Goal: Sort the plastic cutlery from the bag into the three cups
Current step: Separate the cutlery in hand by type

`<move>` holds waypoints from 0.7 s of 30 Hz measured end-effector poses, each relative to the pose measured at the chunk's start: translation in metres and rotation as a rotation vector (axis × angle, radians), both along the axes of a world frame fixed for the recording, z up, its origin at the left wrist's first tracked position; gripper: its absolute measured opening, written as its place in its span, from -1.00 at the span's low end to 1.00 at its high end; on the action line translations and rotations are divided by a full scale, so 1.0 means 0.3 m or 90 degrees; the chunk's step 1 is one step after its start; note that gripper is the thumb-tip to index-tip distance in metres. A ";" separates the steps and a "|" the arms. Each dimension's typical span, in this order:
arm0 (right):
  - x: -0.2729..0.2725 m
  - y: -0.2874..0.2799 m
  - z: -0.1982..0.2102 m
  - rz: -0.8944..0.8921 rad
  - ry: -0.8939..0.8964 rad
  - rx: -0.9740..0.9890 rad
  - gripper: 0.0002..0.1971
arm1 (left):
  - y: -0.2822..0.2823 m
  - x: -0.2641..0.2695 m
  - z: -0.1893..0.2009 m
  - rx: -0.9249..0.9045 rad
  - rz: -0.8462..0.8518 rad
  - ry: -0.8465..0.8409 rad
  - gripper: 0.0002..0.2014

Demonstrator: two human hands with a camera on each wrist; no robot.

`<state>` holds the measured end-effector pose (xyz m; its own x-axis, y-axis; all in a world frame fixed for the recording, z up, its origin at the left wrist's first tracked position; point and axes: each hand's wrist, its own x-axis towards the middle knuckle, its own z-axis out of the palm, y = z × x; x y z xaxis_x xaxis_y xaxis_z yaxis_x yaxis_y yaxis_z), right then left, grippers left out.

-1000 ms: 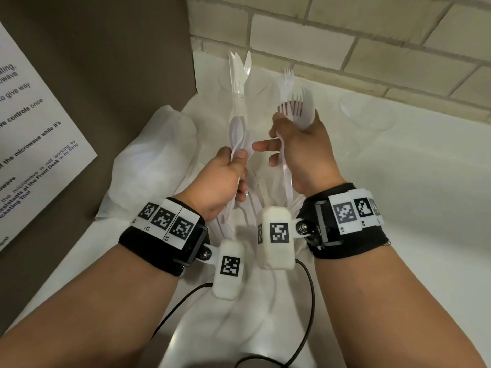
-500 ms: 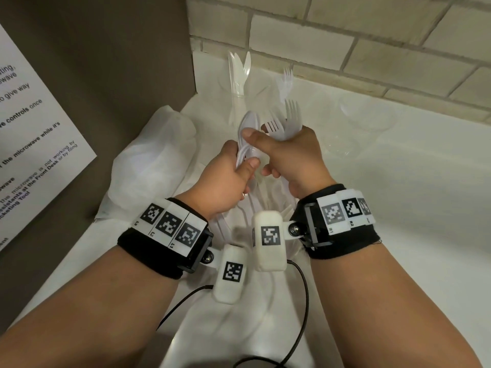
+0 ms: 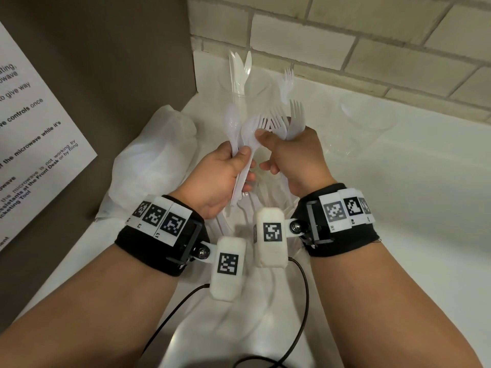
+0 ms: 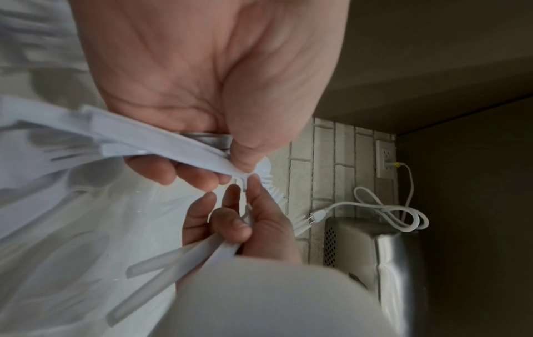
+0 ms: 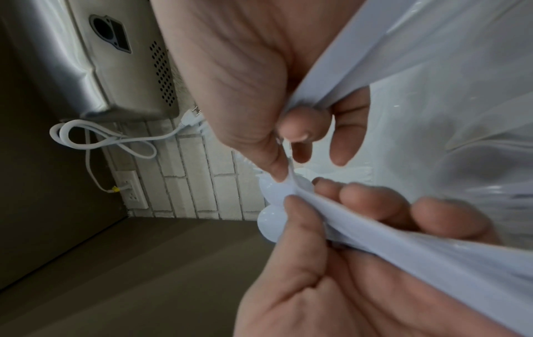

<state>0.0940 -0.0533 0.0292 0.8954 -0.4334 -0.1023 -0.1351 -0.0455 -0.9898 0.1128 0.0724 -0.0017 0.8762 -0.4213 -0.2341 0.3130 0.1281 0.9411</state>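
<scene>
L hand (image 3: 223, 176) fingers curled round spoons (image 3: 233, 128), R hand (image 3: 292, 158) gripping forks (image 3: 281, 120) – hands close together over bag (image 3: 159, 160). White counter (image 3: 398, 208), brick wall (image 3: 372, 35) far, cups (image 3: 369, 120) far right.

Paper notice (image 3: 32, 134), well to the left of the left-hand fingers: carried cut-off words, among them "give way", "controls once", "the microwave while it's", "is not working by", "the Front Desk or by filing" and "Tool".
Left wristband (image 3: 159, 221): bore small tags "L1" and one like "L2" under its square codes.
Right wristband (image 3: 342, 211): bore "R1" and "R2".
</scene>
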 end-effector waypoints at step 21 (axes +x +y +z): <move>0.026 -0.044 -0.020 -0.034 -0.005 0.135 -0.86 | 0.002 0.019 0.005 0.005 0.072 0.033 -0.90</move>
<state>0.1018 -0.0664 0.0232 0.8728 -0.4497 -0.1896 -0.1242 0.1710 -0.9774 0.1186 0.0731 -0.0003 0.9048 -0.3189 -0.2823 0.3445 0.1585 0.9253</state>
